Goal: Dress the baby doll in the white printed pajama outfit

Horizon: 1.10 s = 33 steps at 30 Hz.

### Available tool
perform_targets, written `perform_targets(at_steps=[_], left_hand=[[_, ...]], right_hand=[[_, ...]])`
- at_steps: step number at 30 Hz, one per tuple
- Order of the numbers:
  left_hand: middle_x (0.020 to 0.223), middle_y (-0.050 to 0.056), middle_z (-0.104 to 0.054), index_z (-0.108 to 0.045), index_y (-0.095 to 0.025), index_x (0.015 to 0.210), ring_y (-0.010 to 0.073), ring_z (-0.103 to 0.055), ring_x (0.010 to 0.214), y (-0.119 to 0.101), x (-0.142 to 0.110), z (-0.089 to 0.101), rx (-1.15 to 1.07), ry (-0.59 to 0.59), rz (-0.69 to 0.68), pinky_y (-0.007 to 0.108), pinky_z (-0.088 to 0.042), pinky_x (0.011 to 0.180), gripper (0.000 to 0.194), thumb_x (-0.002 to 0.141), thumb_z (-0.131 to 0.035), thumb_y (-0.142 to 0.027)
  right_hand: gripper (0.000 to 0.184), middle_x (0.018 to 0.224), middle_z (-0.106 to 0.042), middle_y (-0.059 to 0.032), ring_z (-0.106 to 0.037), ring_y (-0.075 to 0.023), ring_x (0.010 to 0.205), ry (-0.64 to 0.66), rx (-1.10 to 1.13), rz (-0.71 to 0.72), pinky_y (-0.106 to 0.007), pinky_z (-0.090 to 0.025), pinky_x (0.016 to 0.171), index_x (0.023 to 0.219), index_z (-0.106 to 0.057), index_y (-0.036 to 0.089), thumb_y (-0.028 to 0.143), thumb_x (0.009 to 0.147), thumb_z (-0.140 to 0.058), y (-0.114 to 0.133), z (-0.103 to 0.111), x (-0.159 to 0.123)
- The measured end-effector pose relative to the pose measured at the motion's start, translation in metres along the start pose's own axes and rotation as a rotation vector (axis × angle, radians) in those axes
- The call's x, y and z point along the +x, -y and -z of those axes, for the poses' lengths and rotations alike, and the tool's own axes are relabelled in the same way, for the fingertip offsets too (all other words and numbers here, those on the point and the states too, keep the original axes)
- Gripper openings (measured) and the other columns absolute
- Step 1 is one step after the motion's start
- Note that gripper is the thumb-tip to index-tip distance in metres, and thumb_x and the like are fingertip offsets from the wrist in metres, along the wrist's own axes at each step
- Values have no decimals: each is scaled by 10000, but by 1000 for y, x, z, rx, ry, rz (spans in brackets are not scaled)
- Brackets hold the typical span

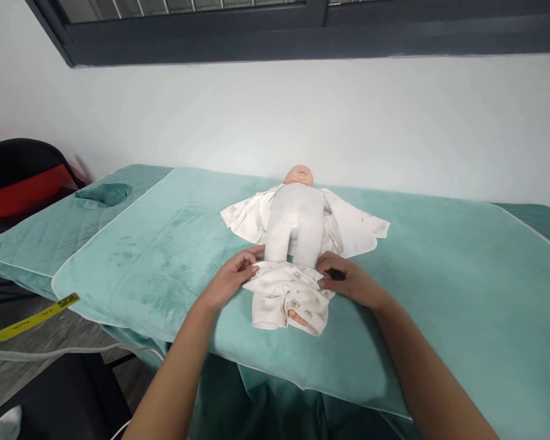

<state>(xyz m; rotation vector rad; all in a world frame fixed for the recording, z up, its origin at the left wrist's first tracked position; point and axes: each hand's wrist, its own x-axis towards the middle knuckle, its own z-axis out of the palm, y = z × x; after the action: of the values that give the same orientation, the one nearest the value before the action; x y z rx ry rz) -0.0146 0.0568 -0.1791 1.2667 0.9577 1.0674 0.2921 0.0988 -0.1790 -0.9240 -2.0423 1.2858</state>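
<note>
"Where's the doll (297,211)?"

"On its back on the green bed cover (440,305). Take its trousers (284,293) as the middle of a clock: the head (299,175) is at twelve, near the wall (266,116)."

"And the shirt (355,226)?"

"Spread beneath the body, sleeves out toward eleven and one."

"What are the hands doing?"

"The left hand (233,275), at ten, has its thumb and fingers closed on that end of the waistband. The right hand (351,281), between two and three, pinches the opposite end."

"How high are the trousers?"

"Round the lower legs only; the white thighs are bare above them. Something peach-coloured peeps out of one leg opening, toward five."

"Anything farther off?"

"A black and red chair (32,183) out at ten, a yellow strip (32,321) near nine."
</note>
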Motion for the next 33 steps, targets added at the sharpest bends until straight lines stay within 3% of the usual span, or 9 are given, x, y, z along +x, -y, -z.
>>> perform_targets(at_steps=[7, 11, 14, 17, 19, 21, 24, 28, 33], left_hand=[[1481, 120, -474, -554, -181, 797, 298, -466, 1340, -1, -1, -1, 5, -19, 8, 459, -333, 1108, 187, 837, -679, -315], [1542, 104, -402, -546, -193, 806, 283, -388, 1411, -1, 1, -3, 12, -36, -36, 444, -296, 1133, 180, 841, -675, -314], [1555, 92, -388, -527, -206, 811, 267, -335, 1444, 3, 11, -10, 21, -79, -79, 429, -290, 1130, 204, 838, -677, -340], [1493, 110, -472, -488, -209, 825, 260, -457, 1341, 9, 29, -19, -29, -171, -128, 405, -384, 1031, 238, 840, -661, -372], [1323, 106, -605, -471, -210, 842, 224, -580, 1135, 13, 44, -24, -33, -249, -154, 356, -442, 906, 223, 854, -628, -368], [1030, 53, -667, -476, -211, 852, 171, -590, 888, 13, 59, -26, 64, -353, -157, 301, -441, 782, 177, 870, -593, -343], [751, -20, -531, -491, -211, 837, 139, -482, 709, 10, 81, -26, 270, -485, -152, 269, -392, 693, 115, 881, -559, -292], [722, -33, -461, -471, -215, 831, 139, -437, 691, 6, 106, -23, 348, -501, -175, 273, -384, 701, 99, 883, -542, -261], [788, -25, -458, -459, -227, 874, 140, -470, 739, 16, 115, -18, 310, -566, -224, 275, -409, 747, 88, 894, -523, -283]], right_hand=[[210, 981, -557, -47, -535, -200, 847, -33, -50, 49, -351, -440, 764, 819, -617, 227, 415, 813, -710, -1, -1, -1], [205, 1166, -548, -84, -546, -252, 1081, -247, -159, 102, -411, -440, 937, 805, -588, 225, 412, 838, -665, -4, -4, 1], [160, 1384, -463, -102, -443, -277, 1303, -424, -253, 178, -462, -369, 1066, 824, -562, 231, 374, 868, -619, -7, -10, 8], [120, 1438, -446, -108, -440, -272, 1331, -521, -294, 226, -485, -383, 1059, 846, -520, 238, 335, 884, -578, -10, -16, 18], [117, 1430, -464, -113, -481, -265, 1296, -578, -281, 217, -471, -436, 1002, 845, -487, 240, 325, 889, -554, -9, -20, 25], [127, 1386, -516, -114, -548, -254, 1211, -636, -259, 179, -436, -483, 918, 831, -453, 244, 325, 893, -528, -7, -19, 33], [113, 1162, -653, -89, -623, -243, 997, -728, -292, 48, -403, -487, 813, 842, -441, 252, 330, 884, -512, -2, -9, 49], [127, 758, -613, -11, -582, -226, 756, -801, -336, -137, -357, -440, 695, 812, -451, 253, 335, 843, -543, -1, 12, 77], [156, 717, -528, 23, -539, -184, 691, -791, -115, -63, -329, -453, 668, 853, -480, 247, 387, 858, -549, -15, 13, 90]])
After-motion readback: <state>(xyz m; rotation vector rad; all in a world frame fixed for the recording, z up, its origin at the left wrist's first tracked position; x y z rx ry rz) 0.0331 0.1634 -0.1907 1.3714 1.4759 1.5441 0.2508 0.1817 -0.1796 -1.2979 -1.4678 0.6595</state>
